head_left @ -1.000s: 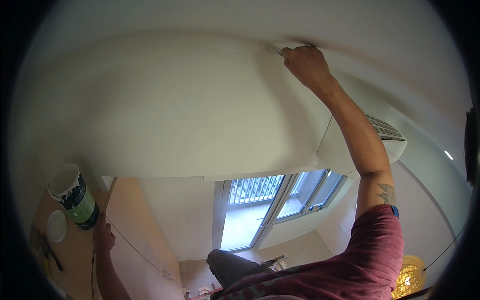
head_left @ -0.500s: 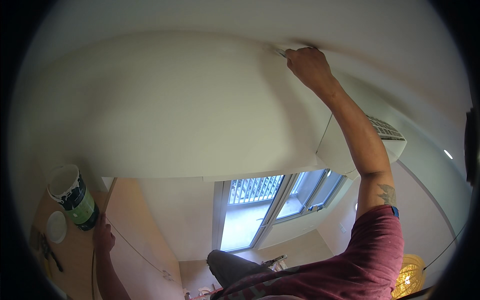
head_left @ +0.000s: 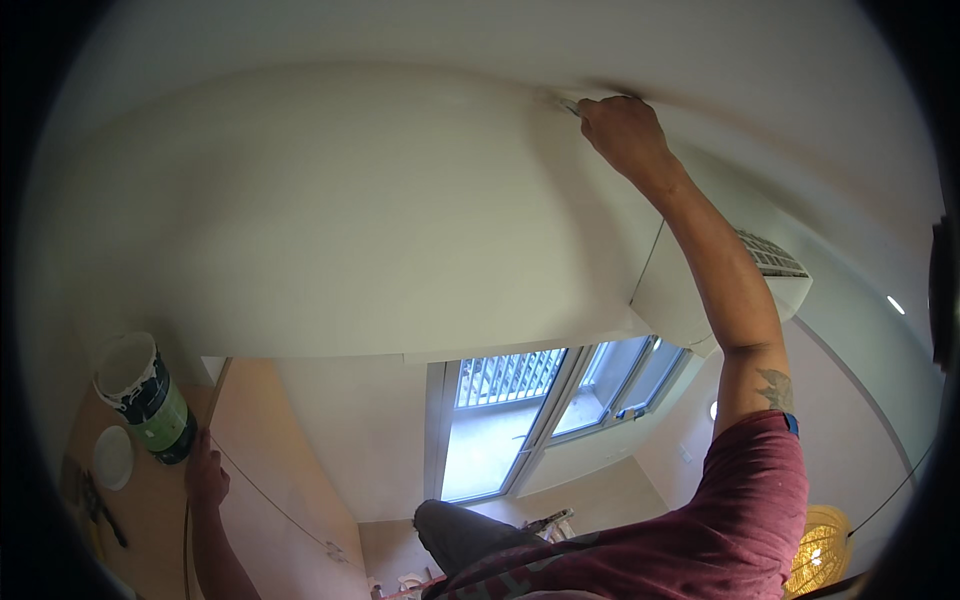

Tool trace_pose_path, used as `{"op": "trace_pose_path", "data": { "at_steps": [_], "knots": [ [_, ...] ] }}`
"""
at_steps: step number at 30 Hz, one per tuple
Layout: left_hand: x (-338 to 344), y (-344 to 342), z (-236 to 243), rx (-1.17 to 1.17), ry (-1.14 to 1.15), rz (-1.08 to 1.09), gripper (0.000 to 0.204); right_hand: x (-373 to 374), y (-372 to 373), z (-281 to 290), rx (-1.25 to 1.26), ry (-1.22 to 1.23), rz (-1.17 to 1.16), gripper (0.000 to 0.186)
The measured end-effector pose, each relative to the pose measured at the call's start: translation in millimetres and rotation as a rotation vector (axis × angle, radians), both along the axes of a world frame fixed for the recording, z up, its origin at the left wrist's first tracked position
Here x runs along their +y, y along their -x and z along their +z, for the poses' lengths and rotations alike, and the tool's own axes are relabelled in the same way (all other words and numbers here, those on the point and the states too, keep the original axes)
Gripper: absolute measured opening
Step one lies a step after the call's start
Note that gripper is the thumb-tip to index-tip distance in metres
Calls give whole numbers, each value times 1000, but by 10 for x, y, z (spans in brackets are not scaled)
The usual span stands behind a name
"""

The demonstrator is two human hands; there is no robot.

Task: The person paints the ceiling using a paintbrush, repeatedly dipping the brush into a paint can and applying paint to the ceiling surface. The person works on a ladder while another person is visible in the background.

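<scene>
My right hand [head_left: 622,128] is raised to the line where the white wall [head_left: 380,220] meets the ceiling [head_left: 700,50]. It is closed on a thin brush [head_left: 567,103], whose tip pokes out to the left against the corner. My left hand [head_left: 205,478] is low at the left, on the edge of a tan top surface [head_left: 150,520]. It lies just below a paint bucket [head_left: 146,394] with a green and dark label and a white inside. Its fingers are too small to read.
A white round lid [head_left: 112,457] and some dark hand tools [head_left: 95,500] lie beside the bucket. A white air conditioner [head_left: 720,290] hangs right of my raised arm. Below are barred windows [head_left: 530,400], a thin cord [head_left: 270,505] and a yellow woven lamp [head_left: 825,550].
My right hand has slid a little to the right along the wall-ceiling corner. The left hand and the bucket have stayed put.
</scene>
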State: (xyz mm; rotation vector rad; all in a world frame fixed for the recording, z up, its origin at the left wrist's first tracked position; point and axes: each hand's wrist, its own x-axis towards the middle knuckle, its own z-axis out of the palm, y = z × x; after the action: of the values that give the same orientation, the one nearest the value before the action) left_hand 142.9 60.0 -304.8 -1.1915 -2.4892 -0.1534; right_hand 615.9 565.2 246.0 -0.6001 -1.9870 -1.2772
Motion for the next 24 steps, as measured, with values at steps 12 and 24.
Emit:
{"op": "trace_pose_path", "data": {
  "at_steps": [12,24],
  "knots": [
    [-3,6,-21,-2,7,16,20,108,-89,-4,16,-16,-35,10],
    [-11,22,-34,4,1,5,22,199,-151,-1,26,-52,-56,8]
  ]
}}
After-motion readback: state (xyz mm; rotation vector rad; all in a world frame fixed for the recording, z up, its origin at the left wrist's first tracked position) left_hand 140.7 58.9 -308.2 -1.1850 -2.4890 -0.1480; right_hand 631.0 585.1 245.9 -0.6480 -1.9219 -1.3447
